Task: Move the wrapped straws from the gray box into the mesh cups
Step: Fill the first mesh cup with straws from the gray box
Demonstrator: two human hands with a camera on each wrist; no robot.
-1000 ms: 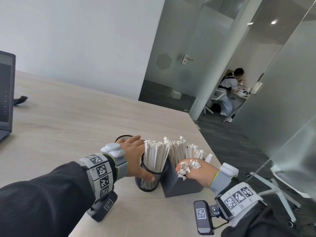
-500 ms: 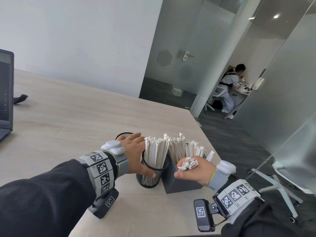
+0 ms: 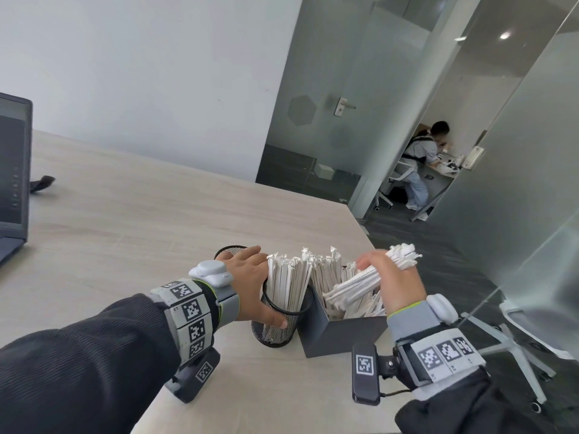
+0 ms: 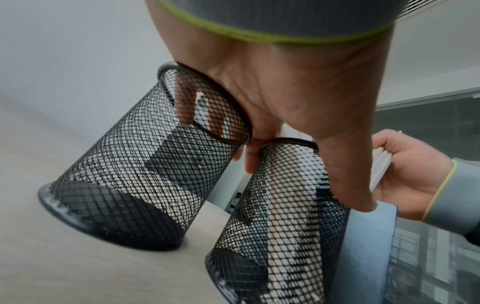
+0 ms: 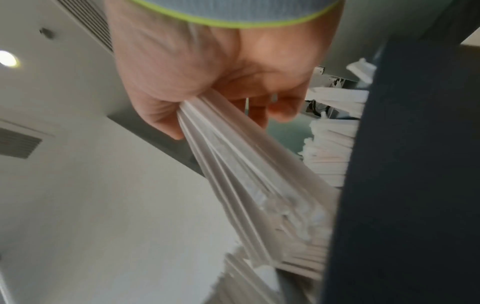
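My right hand (image 3: pixel 393 285) grips a bundle of white wrapped straws (image 3: pixel 360 285), tilted and lifted partly out of the gray box (image 3: pixel 341 336), which still holds more upright straws (image 3: pixel 326 270). In the right wrist view the bundle (image 5: pixel 233 164) runs down from my right hand (image 5: pixel 207 82) beside the box's dark wall (image 5: pixel 402 185). My left hand (image 3: pixel 250 283) grips the rim of a black mesh cup (image 3: pixel 279 324) full of straws, left of the box. In the left wrist view its thumb lies on that cup (image 4: pixel 283 216), and other fingers reach into a second, empty mesh cup (image 4: pixel 135 181).
The pale wooden table (image 3: pixel 141 220) ends just right of the box, with floor and a white chair base (image 3: pixel 517 349) beyond. A laptop (image 3: pixel 12 170) sits at the far left. A person sits at a desk behind glass walls.
My right hand has risen and turned, pulling the bundle of straws up out of the gray box and tilting it sideways. The left hand has stayed on the mesh cup.
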